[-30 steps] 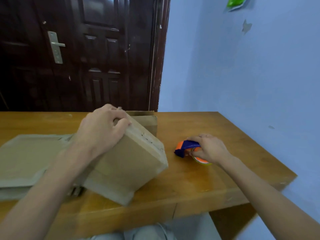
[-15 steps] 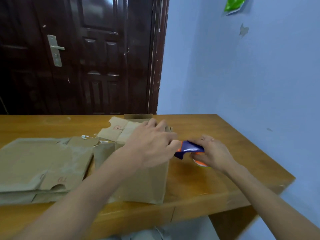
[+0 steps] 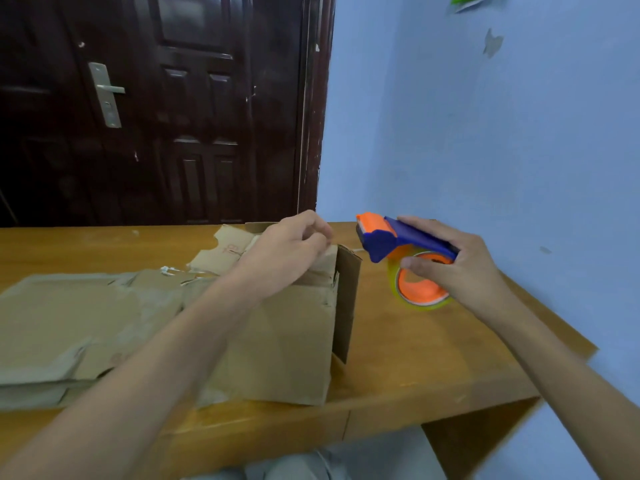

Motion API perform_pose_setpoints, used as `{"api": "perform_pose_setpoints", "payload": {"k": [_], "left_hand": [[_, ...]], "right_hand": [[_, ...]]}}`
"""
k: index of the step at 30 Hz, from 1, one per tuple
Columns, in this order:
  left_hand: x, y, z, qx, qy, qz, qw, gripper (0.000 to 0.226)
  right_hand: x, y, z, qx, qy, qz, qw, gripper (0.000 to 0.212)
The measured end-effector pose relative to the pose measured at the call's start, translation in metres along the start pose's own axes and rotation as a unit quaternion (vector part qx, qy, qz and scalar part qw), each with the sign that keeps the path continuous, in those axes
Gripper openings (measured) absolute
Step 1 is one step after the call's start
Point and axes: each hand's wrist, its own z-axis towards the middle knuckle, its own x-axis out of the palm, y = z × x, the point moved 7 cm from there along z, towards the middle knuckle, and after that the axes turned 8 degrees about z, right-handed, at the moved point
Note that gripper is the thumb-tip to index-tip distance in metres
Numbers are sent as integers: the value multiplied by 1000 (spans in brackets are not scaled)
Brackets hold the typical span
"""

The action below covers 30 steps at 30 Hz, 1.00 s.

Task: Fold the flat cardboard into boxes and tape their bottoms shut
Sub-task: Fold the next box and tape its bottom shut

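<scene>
The wooden table (image 3: 433, 358) carries everything here, and to its left lies a stack of flat cardboard (image 3: 69, 323) not yet folded. Just beside that stack stands the folded cardboard box (image 3: 284, 344), near the table's front edge, its closed flaps facing up and one side flap (image 3: 346, 299) hanging open toward the right. The box looks light and fairly stiff but creased and torn along its top edges, so it probably wants a flat press on the flaps rather than a squeeze at the walls, which could buckle. Its long axis seems to run left to right across the table. The left hand (image 3: 287, 251) rests on the box's upper far corner with fingers loosely curled; whether it pinches anything cannot be told. The right hand (image 3: 453, 268) grips the tape dispenser (image 3: 405, 251) in the air just right of the box, fingers wrapped round the blue handle. The dispenser's orange nose points left toward the box, handle trailing right, and its roll of clear tape (image 3: 420, 292) hangs beneath.
</scene>
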Motion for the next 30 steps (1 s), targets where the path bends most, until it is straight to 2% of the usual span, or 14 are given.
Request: {"api": "perform_pose_setpoints", "payload": {"k": [7,10,13,14,16,17,18,20,22,25,28,30], "left_hand": [[4,-3,-3,-1,25,25,999,33],[6,-20,-9,25,31,123,992,33],[8,-28,-7,3,40,194,980,34],[9,-23,-5,-14,52,169,984,43],[11,-15,0,-66,60,39,995,71],[9,-9,3,-86,47,-34,995,76],[5,-3,5,-105,26,-95,990,70],[-4,3,3,-97,-4,-144,985,45],[-7,2,-3,-38,0,-95,995,33],[-16,4,-7,-4,54,31,998,35],[-24,5,-8,23,157,54,986,44],[-24,8,-11,60,172,98,978,47]], "right_hand": [[29,-10,-9,33,13,56,998,61],[35,-17,-7,60,3,94,994,60],[49,-30,-10,111,-7,186,976,56],[55,-34,-12,125,-7,213,969,57],[64,-38,-16,136,-7,251,958,57],[66,-40,-18,137,-9,264,955,57],[68,-40,-20,139,-14,271,953,57],[68,-44,-25,142,-32,261,954,56],[68,-44,-32,130,-51,235,962,58],[68,-29,-41,63,-63,175,981,56],[71,-13,-50,20,-80,111,990,60],[74,-10,-58,-1,-104,71,992,61]]}}
